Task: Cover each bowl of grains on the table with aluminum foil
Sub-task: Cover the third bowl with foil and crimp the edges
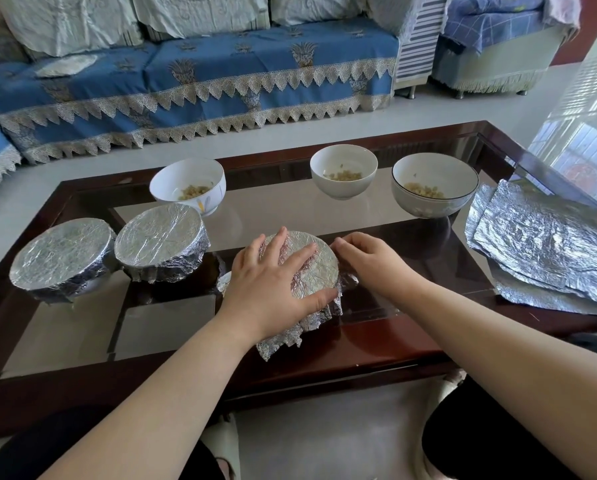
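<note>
A foil-covered bowl (319,268) stands near the front middle of the glass table (172,323). My left hand (272,275) lies flat on its foil top with fingers spread, thumb against the near rim. My right hand (369,261) presses the foil down at the bowl's right side, fingers curled onto the edge. Loose foil flares out below the bowl toward me. Two wrapped bowls (61,258) (162,240) sit at the left. Three uncovered white bowls with grains (188,185) (343,174) (435,183) stand along the back.
A stack of crumpled foil sheets (546,251) lies at the table's right end, overhanging the edge. A blue-covered sofa (193,81) runs behind the table. My knees are under the table's near edge.
</note>
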`<state>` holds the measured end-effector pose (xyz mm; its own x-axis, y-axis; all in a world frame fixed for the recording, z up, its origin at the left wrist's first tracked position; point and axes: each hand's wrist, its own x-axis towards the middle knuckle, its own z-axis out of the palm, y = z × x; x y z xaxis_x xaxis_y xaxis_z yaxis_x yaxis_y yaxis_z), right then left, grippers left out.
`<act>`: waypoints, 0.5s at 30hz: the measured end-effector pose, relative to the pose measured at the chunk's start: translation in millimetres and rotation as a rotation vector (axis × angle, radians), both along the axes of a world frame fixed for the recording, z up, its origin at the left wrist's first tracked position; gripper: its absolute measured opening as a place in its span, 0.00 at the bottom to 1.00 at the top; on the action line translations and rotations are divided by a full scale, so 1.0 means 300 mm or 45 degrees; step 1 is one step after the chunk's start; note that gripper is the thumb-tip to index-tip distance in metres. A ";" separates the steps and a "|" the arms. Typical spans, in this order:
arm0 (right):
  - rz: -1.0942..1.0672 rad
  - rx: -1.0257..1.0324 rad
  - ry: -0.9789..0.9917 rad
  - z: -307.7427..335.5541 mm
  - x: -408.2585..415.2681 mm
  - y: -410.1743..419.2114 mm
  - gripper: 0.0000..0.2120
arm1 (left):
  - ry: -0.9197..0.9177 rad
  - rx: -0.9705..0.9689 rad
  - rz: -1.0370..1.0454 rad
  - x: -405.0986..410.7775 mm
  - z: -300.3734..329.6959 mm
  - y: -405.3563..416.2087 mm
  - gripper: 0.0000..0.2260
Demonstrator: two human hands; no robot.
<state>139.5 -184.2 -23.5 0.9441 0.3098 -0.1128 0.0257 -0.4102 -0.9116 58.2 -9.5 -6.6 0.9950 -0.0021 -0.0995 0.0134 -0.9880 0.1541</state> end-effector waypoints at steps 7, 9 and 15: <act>-0.212 0.154 -0.154 -0.071 -0.100 0.049 0.08 | -0.069 0.008 0.071 -0.009 -0.022 -0.027 0.44; -0.240 0.237 -0.153 -0.089 -0.112 0.061 0.09 | -0.088 0.006 0.077 -0.010 -0.024 -0.030 0.43; -0.308 0.389 -0.082 -0.117 -0.119 0.078 0.12 | -0.095 0.017 0.077 -0.010 -0.024 -0.031 0.43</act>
